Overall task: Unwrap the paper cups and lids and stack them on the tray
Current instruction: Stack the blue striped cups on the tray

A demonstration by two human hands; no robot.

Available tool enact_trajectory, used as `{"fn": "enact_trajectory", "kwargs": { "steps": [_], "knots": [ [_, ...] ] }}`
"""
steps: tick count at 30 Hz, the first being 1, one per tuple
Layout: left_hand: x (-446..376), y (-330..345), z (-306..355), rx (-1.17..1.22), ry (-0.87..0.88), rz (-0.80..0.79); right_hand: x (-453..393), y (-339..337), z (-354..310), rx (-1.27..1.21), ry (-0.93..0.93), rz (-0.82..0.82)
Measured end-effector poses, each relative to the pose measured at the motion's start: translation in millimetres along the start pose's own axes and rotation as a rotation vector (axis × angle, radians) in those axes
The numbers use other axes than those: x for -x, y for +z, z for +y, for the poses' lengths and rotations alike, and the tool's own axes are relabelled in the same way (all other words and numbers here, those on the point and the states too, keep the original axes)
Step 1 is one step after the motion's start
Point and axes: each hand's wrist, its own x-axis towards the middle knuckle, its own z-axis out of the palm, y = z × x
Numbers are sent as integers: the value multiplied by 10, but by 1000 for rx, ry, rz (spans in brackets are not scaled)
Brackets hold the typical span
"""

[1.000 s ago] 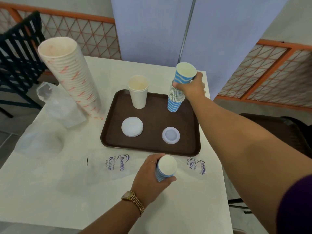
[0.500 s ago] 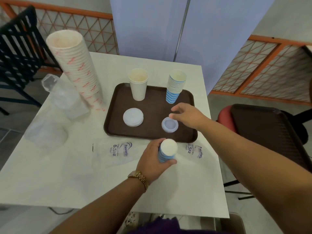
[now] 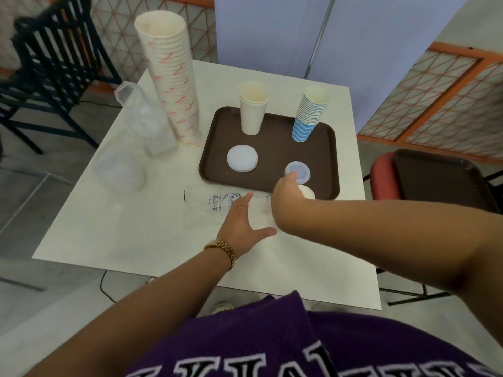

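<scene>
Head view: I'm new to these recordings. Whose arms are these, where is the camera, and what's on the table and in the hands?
No machine here: a person works bare-handed, and the one camera sits on their head, looking down. The left hand lies open and empty on the table. The right hand has its grip around a white-topped cup at the near rim of the brown tray. On the tray stand plain cups and a blue striped stack, with a white lid pile and a bluish lid. Beside it rise a tall pink-marked stack and clear wrappers.
</scene>
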Motion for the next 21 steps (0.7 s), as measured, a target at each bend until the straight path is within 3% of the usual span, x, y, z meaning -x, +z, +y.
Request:
{"fn": "enact_trajectory", "kwargs": {
  "steps": [6,12,18,21],
  "knots": [
    [1,-24,-26,14,-4,11,8,-12,-103,213,5,-101],
    [-22,24,-1,33,11,-10,40,-22,209,44,53,-104],
    [-94,59,165,29,69,-15,407,47,717,-129,27,52],
    [-141,94,251,37,100,-20,579,135,1066,-280,94,16]
  ]
}}
